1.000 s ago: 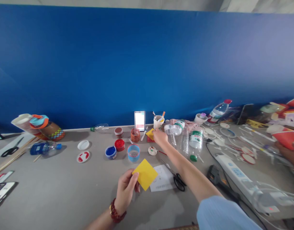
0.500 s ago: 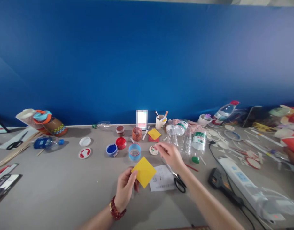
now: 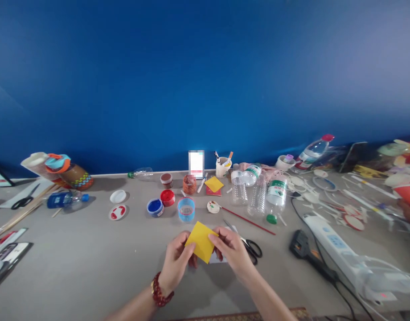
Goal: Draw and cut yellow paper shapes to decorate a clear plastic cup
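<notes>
A square of yellow paper (image 3: 201,243) is held up over the table, one corner pointing up. My left hand (image 3: 176,257), with a red bead bracelet on its wrist, pinches the paper's left edge. The right edge is between the thumb and fingers of my right hand (image 3: 232,250). Beneath my right hand lie a partly hidden white printed sheet (image 3: 218,257) and black-handled scissors (image 3: 253,249). Beyond the paper stand a blue-banded clear cup (image 3: 186,209), an open blue paint jar (image 3: 155,207) and a red one (image 3: 167,197).
A thin brush (image 3: 248,220) rests by a round white palette (image 3: 213,207). Clear bottles (image 3: 276,191), a glue gun (image 3: 308,254) and a power strip (image 3: 338,245) are on the right. A cup of brushes (image 3: 223,167) stands behind. Scissors (image 3: 21,203) and a bottle (image 3: 66,200) lie left.
My right hand has come back toward me from near the palette and taken hold of the paper's right edge. The brush and scissors behind it now show more.
</notes>
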{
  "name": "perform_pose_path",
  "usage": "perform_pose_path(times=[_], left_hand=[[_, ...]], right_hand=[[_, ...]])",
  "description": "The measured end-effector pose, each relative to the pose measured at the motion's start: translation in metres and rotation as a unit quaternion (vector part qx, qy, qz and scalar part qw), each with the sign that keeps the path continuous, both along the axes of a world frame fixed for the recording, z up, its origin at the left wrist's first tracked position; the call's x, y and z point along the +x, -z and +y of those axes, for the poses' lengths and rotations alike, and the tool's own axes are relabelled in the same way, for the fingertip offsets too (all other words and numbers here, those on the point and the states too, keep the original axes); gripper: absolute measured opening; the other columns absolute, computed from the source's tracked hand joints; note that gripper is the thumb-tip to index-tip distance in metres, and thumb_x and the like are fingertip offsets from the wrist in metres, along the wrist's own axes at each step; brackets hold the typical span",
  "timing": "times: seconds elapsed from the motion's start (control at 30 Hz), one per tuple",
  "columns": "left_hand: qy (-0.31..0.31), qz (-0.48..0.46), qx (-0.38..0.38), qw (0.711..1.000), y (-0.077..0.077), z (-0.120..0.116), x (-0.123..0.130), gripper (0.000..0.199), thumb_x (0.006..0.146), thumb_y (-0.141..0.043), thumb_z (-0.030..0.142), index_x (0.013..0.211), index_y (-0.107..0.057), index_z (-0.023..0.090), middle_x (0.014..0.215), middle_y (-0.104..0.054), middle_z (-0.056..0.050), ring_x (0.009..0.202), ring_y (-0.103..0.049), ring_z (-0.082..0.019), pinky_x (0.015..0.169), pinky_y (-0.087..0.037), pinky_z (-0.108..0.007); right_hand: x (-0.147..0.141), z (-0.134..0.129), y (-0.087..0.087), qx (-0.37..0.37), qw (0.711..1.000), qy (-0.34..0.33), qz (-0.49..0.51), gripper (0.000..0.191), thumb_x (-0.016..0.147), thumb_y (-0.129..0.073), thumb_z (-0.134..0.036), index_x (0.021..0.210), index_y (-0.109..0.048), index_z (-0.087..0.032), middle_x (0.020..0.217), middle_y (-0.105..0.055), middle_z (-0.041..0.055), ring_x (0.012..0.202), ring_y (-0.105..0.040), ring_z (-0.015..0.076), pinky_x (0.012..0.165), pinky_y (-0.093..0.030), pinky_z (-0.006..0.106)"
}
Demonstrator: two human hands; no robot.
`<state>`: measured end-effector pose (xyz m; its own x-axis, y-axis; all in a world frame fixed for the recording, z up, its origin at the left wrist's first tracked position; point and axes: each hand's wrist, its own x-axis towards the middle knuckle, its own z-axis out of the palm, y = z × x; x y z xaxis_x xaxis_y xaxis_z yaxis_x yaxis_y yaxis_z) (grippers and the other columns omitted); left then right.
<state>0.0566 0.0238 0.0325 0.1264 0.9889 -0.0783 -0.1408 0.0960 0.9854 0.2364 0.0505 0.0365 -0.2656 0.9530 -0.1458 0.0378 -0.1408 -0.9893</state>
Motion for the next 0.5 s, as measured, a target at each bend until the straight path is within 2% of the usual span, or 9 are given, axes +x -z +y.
perform_pose_path(times=[0.1,0.23,0.4,0.5], left_hand=[[0.031,0.0,-0.023,0.999,-0.002,0.002,-0.003,0.027,0.086,-0.06,0.044,0.09,-0.058,0.017,0.07,-0.063,0.0,0.057,-0.056,-0.011,0.053,-0.044,-0.02],[0.044,0.037,-0.026,0.998,-0.004,0.004,-0.008,0.023,0.085,-0.061,0.036,0.098,-0.058,0.018,0.087,-0.066,-0.003,0.077,-0.062,-0.016,0.07,-0.049,-0.024],[0.082,0.085,-0.038,0.992,-0.003,0.007,-0.016,0.027,0.082,-0.063,0.032,0.106,-0.056,0.019,0.087,-0.068,-0.004,0.08,-0.063,-0.018,0.071,-0.049,-0.025],[0.078,0.09,-0.032,0.992,0.004,0.007,-0.022,0.027,0.085,-0.061,0.036,0.105,-0.056,0.019,0.085,-0.069,-0.004,0.079,-0.063,-0.018,0.071,-0.048,-0.026]], right_hand=[[0.002,-0.003,0.0,-0.001,1.0,-0.023,-0.012,0.039,0.085,-0.058,-0.053,0.07,-0.05,-0.019,0.053,-0.045,-0.0062,0.042,-0.039,0.007,0.043,-0.029,0.019],[0.004,-0.006,0.001,-0.003,0.998,-0.045,-0.049,0.04,0.083,-0.058,-0.055,0.068,-0.049,-0.019,0.052,-0.042,-0.0067,0.041,-0.038,0.0075,0.042,-0.028,0.019],[0.004,-0.005,0.01,0.018,0.995,-0.051,-0.086,0.037,0.085,-0.056,-0.053,0.069,-0.048,-0.02,0.053,-0.039,-0.0065,0.043,-0.038,0.0085,0.041,-0.03,0.019],[0.003,-0.002,0.013,0.043,0.99,-0.049,-0.122,0.035,0.085,-0.055,-0.05,0.067,-0.049,-0.02,0.055,-0.041,-0.0054,0.044,-0.039,0.0092,0.041,-0.031,0.019]])
